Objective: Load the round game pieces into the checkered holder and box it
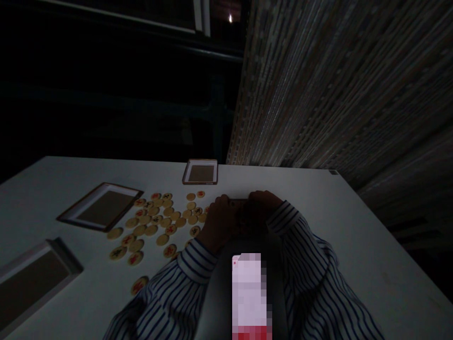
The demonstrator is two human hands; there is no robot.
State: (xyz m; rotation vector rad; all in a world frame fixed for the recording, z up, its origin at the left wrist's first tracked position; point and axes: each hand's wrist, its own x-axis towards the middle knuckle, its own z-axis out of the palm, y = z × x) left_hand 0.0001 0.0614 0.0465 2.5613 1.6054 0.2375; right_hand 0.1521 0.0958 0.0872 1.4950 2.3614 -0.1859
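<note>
My left hand (220,221) is closed on the left side of a dark brown, flat, patterned thing (239,218) at the middle of the table. On its far right side is my right hand (264,204), with the fingers curled and partly lost in shadow. Dim light hides what kind of thing it is. Round wooden Chinese chess pieces (151,230) lie loosely scattered to the left of my left hand, several with red or black characters and several blank side up. A few pieces are close beside my left wrist.
Three shallow framed trays or lids stand on the white table (339,264): a small one (214,172) at the back, a larger one (85,198) at left, another (71,257) front left. A lit phone (247,297) is below my hands. A strand curtain (300,85) hangs behind right.
</note>
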